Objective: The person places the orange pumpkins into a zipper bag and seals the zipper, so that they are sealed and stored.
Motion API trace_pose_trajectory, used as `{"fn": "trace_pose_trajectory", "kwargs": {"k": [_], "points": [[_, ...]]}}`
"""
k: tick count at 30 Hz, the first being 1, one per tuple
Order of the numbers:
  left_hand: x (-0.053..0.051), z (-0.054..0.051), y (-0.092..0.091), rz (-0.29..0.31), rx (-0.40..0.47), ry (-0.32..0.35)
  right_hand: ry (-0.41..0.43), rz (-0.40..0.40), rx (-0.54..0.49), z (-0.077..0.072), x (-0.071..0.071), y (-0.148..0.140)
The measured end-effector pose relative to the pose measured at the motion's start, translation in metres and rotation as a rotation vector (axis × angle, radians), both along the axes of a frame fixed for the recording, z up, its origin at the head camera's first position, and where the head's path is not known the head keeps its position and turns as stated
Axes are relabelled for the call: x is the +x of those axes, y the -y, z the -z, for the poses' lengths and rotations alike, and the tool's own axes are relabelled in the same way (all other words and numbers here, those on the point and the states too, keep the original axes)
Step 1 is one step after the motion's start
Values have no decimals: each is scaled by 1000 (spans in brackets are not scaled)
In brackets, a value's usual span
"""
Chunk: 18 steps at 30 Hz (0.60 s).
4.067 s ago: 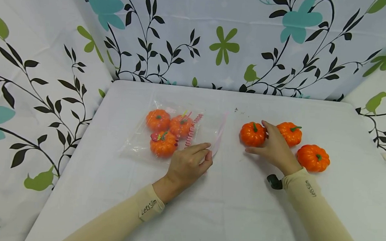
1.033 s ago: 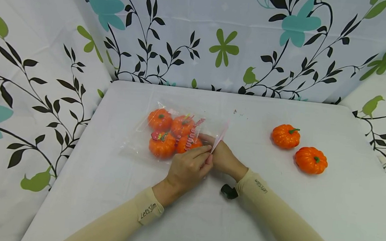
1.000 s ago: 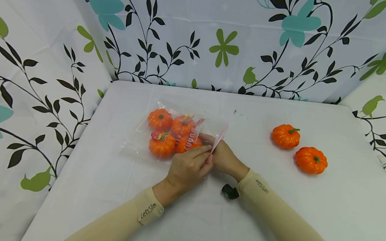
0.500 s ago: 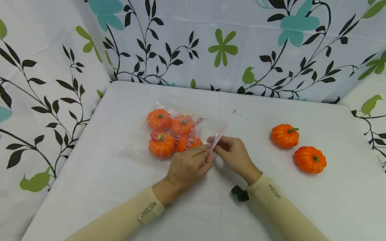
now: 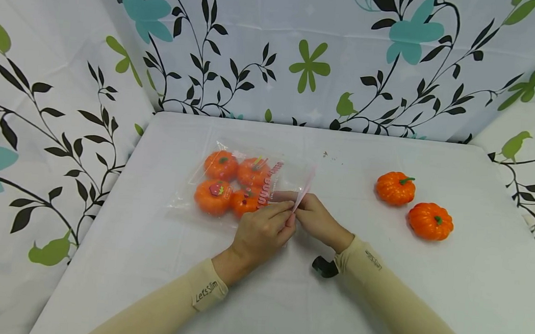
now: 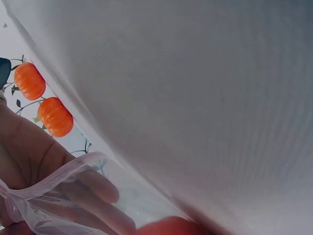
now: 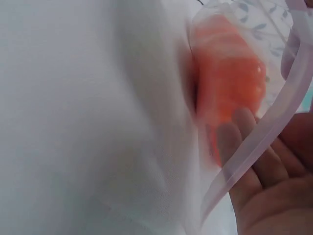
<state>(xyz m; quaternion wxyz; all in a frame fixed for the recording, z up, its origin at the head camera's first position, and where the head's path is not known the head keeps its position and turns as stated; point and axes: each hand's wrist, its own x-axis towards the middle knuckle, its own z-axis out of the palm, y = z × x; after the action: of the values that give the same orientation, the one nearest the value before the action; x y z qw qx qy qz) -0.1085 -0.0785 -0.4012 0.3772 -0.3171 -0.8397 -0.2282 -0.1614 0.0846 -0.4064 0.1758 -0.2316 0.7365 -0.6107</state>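
Observation:
A clear zip bag (image 5: 290, 171) with red print lies on the table, several small orange toy pumpkins (image 5: 212, 197) inside it. My left hand (image 5: 258, 238) pinches the bag's pinkish zip edge at the mouth. Through that mouth reaches my right hand (image 5: 321, 221), its fingertips inside the bag. In the right wrist view, its fingers (image 7: 244, 183) are extended behind the zip strip and touch or nearly touch an orange pumpkin (image 7: 230, 81). The left wrist view also shows those extended fingers (image 6: 95, 203) through the plastic.
Two more pumpkins, one (image 5: 395, 188) farther back and one (image 5: 430, 221) nearer, lie outside the bag on the right of the white-covered table (image 5: 259, 309). A black wrist device (image 5: 324, 267) sits at the right cuff. Patterned curtains (image 5: 256, 49) enclose the table's back and sides.
Earlier the right hand was at a pumpkin on the right; that pumpkin is now in the bag. Since half a second ago, the right fingers have pushed inward, and the two nearer bagged pumpkins have shifted left.

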Motion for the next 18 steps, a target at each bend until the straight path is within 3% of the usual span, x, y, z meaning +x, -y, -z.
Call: {"fn": "trace_pose_trajectory", "kwargs": {"k": [6, 12, 18], "points": [[0, -1, 1, 7, 3, -2, 72, -104, -25, 2, -6, 4], [1, -2, 2, 12, 1, 10, 149, -118, 14, 2, -8, 4], [1, -1, 2, 8, 4, -3, 96, -142, -10, 2, -6, -2]]}}
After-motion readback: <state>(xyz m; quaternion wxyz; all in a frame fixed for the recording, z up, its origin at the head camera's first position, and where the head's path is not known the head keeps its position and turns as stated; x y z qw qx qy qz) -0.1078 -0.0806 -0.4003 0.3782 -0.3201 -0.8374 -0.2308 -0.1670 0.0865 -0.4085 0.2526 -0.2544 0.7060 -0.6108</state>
